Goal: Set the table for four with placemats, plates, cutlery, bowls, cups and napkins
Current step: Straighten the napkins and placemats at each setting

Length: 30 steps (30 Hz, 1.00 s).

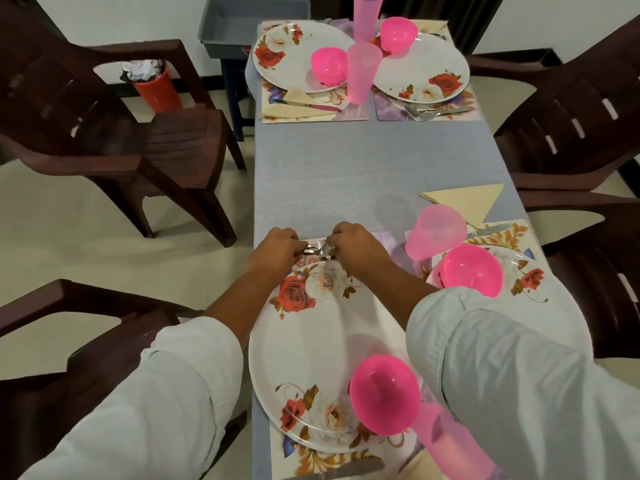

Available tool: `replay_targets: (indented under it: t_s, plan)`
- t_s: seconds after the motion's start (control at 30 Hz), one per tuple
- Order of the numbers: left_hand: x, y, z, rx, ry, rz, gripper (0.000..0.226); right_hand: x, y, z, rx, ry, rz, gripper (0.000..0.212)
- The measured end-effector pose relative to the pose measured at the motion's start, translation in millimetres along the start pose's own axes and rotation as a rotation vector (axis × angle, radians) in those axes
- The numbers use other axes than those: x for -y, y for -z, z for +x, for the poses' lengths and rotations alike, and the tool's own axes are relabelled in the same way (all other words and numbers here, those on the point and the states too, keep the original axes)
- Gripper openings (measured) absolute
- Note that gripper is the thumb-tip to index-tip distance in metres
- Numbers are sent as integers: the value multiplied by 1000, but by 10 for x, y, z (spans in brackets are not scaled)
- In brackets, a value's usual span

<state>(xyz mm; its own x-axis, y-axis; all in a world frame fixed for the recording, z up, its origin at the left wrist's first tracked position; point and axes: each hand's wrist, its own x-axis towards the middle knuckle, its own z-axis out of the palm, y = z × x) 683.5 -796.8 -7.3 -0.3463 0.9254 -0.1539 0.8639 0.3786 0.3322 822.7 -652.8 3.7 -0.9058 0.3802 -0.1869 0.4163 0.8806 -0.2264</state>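
My left hand (277,249) and my right hand (353,244) meet at the far edge of the near left placemat, both closed on metal cutlery (317,252) that looks like spoons. Just below them lies a flowered plate (311,341) with a pink bowl (384,393) on its near right rim. A pink cup (450,441) stands partly under my right sleeve. The near right setting has a pink cup (434,232), a pink bowl (472,270) on a plate and a cream napkin (467,200).
Two far settings hold flowered plates (287,53), pink bowls (329,65), pink cups (362,72), napkins and forks (433,112) on placemats. Dark brown chairs (114,133) flank the table. A grey tub (242,22) and a red bin (157,88) stand at the back left.
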Motion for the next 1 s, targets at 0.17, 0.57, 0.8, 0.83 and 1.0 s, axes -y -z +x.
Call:
replay_targets:
  t_s: [0.17,0.57,0.8,0.83,1.0]
  plan:
    - [-51,73,-88,-53,65,-89,29,-26,90,-53,-13,-64,32,30]
    - [-450,233,-562,-200,166,-298,28,18,694,-703,-141,-102,147,35]
    - [-911,318,-906,-224,160,-327,30,63,942,-1310,-199,-89,158,24]
    - [-982,329,-947,-254,160,-305,30,57,976,-1391,-209,-88,156,24]
    - [-1394,341,-1345,-331,149,-312,32,-14,1129,-1955,-237,-67,180,29]
